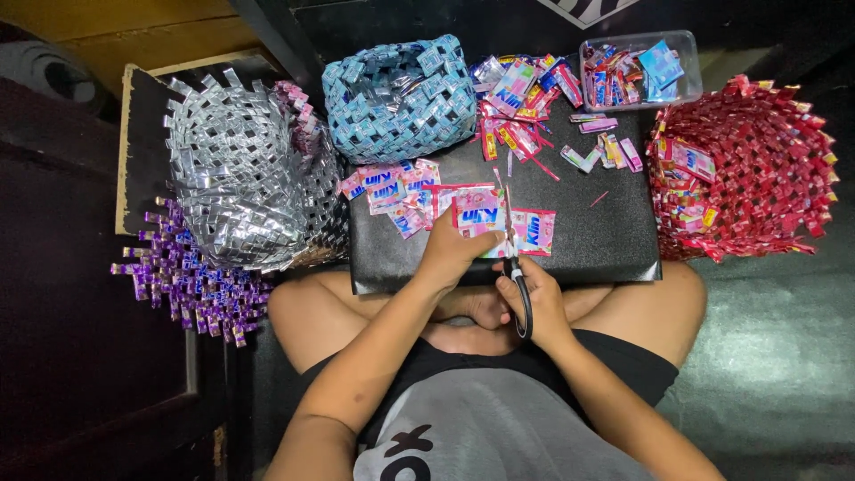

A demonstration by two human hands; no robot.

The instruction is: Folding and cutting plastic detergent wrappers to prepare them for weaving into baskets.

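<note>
Item: pink-and-white wrapper, flat on the black board across the seated person's lap, near its front edge.

Left hand: pressed down on the wrapper, fingers spread over it, pinning it flat.

Right hand: clenched around the handles of the scissors, blades pointing away from the body into the wrapper.

Handling note: the cut looks best kept straight along the blade line, left fingertips staying clear of it, wrapper held taut so the thin foil does not buckle.

Surroundings: loose wrappers just beside; cut strips further back; clear tub of wrappers; blue basket, silver basket, red basket, purple weave.
</note>
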